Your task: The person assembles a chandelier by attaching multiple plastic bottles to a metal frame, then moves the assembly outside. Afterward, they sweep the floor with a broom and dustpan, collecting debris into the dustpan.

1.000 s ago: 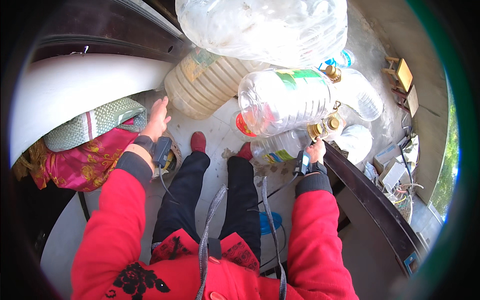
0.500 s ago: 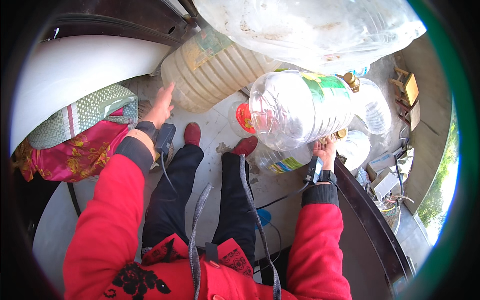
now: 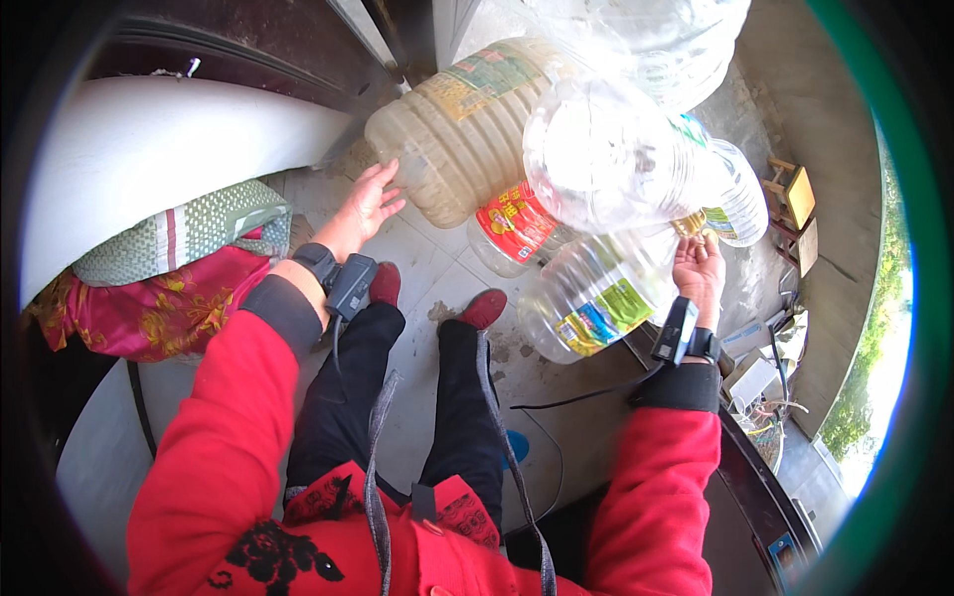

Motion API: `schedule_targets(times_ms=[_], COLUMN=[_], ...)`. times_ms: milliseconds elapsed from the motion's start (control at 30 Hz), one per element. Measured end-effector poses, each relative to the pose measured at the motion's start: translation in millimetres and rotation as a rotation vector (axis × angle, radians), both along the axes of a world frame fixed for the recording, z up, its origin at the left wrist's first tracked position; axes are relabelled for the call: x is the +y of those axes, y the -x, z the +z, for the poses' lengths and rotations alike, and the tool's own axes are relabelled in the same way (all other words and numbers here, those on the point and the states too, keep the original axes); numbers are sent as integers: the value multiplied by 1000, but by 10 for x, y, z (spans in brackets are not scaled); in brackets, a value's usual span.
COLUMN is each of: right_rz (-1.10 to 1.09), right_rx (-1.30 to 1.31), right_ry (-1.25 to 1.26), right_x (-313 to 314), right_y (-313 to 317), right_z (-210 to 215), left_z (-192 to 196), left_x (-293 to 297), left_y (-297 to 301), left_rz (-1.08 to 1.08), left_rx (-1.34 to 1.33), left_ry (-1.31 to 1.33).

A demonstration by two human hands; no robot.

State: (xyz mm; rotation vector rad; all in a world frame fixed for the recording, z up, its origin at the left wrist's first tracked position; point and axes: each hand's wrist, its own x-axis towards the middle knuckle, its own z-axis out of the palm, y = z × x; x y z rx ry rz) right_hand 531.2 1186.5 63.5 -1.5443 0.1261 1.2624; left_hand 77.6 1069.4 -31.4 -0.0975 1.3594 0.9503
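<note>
The two hands are wide apart from each other. The left hand (image 3: 370,204), between ten and eleven o'clock from the centre of the view, is opened, its fingers spread by the end of a cloudy ribbed jug (image 3: 442,164), which lies at twelve o'clock; whether it touches the jug, I cannot tell. The right hand (image 3: 699,268), at about three o'clock, has its fingers bent close to a golden cap (image 3: 688,224), but I cannot tell if they are clamped on it. The jug carries a faded label (image 3: 497,79) in green and yellow, and its print is too blurred for reading. Near the centre, toward one o'clock, lies a bottle with a red label (image 3: 517,221), which bears large yellow characters. At three o'clock, on the near side of the right hand, another clear bottle (image 3: 547,318) shows a yellow-green label (image 3: 618,306) with a blue part; its small writing is not clear. Between one and two o'clock, a big clear bottle (image 3: 581,164) lies above these two. Toward nine o'clock there is a pink cloth (image 3: 149,313) with golden flowers, under a green-white woven cloth (image 3: 189,233).
</note>
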Motion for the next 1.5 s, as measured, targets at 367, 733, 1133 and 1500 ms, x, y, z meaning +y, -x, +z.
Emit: schedule_targets(times_ms=[367, 733, 1133, 1500], right_rz=[139, 271, 337, 355], right_rx=[-65, 58, 185, 160], right_ry=[-303, 28, 2, -6], right_x=[1089, -459, -490, -260], right_y=[-462, 804, 1757, 1231], right_z=[970, 157, 629, 1203], left_z=[750, 806, 1940, 3746], left_x=[857, -609, -920, -1311], left_y=[-722, 300, 1073, 1624], left_rz=[-328, -88, -33, 177], left_rx=[18, 123, -1, 214], left_ry=[-378, -17, -142, -182])
